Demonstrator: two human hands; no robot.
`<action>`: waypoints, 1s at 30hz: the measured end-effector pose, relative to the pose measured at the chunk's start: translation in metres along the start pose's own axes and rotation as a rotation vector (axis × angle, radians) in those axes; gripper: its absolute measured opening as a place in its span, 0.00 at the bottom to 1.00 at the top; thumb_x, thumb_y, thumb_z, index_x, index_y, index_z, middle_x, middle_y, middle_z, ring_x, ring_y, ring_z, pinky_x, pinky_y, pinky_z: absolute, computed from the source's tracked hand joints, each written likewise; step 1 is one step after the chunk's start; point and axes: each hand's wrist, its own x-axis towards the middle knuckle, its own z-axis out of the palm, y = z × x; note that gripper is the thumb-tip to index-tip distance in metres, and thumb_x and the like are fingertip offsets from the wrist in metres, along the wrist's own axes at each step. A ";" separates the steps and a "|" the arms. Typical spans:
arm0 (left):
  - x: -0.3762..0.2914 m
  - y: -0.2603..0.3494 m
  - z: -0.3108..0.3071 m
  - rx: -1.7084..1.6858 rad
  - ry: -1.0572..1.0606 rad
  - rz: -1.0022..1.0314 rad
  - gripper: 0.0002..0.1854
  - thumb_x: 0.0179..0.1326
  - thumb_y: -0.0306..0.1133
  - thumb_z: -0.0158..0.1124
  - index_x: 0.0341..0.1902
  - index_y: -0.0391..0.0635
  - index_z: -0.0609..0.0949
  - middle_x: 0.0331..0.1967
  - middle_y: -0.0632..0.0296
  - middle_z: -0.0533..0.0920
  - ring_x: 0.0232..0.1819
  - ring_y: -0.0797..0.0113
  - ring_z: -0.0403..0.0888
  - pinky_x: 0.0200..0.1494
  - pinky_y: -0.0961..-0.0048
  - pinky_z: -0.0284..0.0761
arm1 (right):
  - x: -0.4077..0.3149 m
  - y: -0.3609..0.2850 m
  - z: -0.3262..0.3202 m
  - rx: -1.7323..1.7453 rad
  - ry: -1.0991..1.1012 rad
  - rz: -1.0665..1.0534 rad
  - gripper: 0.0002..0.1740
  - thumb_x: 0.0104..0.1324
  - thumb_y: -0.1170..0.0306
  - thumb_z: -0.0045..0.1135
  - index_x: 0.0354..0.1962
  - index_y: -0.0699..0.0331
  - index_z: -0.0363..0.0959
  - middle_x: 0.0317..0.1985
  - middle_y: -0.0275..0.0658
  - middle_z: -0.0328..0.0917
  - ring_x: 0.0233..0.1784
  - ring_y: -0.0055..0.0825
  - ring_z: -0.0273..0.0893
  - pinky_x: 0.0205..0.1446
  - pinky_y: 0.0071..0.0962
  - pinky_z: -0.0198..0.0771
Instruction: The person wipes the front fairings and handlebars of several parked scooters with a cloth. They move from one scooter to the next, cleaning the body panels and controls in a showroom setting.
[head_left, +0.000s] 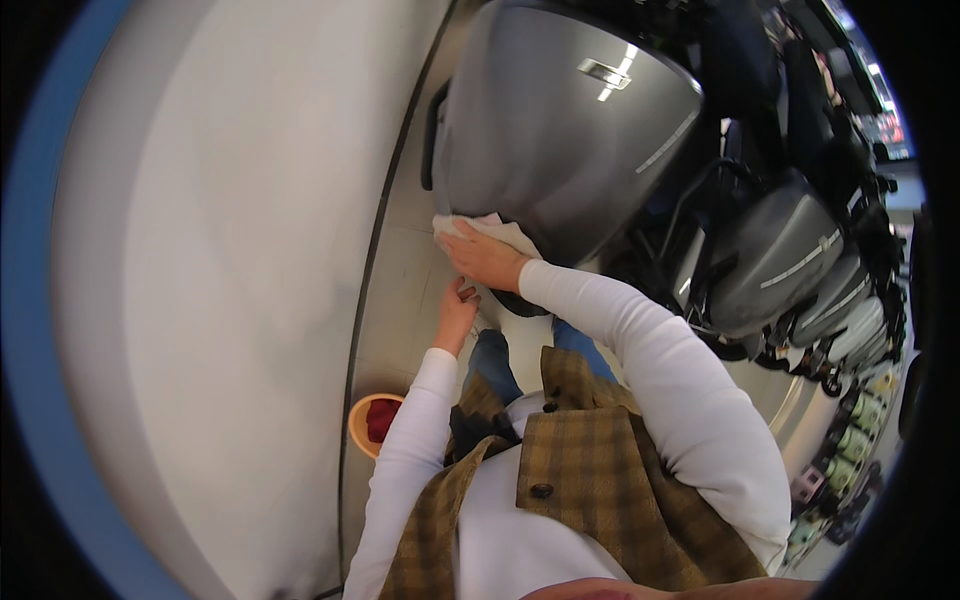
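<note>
My right hand (484, 253) presses a folded white cloth (517, 238) against the lower edge of a large, glossy dark-grey vehicle panel (525, 135). Its fingers lie spread over the cloth. Just below, my left hand (456, 313) hangs in the air with loosely bent fingers and nothing in it. Ceiling lights reflect in the panel's surface. A black handle-like bar (433, 139) runs along its left side.
A white wall (240, 262) rises close on my left. On the tiled floor (401, 277) by my left forearm stands an orange basin (358, 424) holding a dark red cloth (381, 418). More grey-panelled vehicles (780, 255) line up at right, with pale green ones (851, 442) beyond.
</note>
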 end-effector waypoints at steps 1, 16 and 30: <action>-0.008 0.000 0.004 -0.004 -0.025 -0.041 0.38 0.67 0.25 0.61 0.79 0.40 0.60 0.67 0.46 0.75 0.62 0.60 0.80 0.57 0.67 0.79 | -0.020 -0.003 -0.002 0.022 0.010 -0.035 0.23 0.71 0.60 0.51 0.61 0.52 0.78 0.72 0.34 0.70 0.79 0.31 0.57 0.84 0.51 0.41; -0.052 0.137 0.136 0.125 -0.251 0.575 0.32 0.69 0.21 0.60 0.76 0.39 0.66 0.66 0.52 0.75 0.62 0.64 0.77 0.65 0.66 0.75 | -0.191 0.015 0.011 0.529 0.675 0.842 0.19 0.59 0.64 0.68 0.50 0.43 0.81 0.70 0.31 0.70 0.78 0.40 0.63 0.80 0.65 0.50; -0.041 0.124 0.185 0.407 -0.244 0.677 0.33 0.65 0.26 0.64 0.74 0.38 0.69 0.71 0.48 0.71 0.70 0.57 0.73 0.69 0.63 0.73 | -0.168 0.026 0.046 1.185 1.378 1.836 0.33 0.64 0.74 0.48 0.68 0.68 0.64 0.67 0.58 0.68 0.70 0.59 0.64 0.76 0.45 0.56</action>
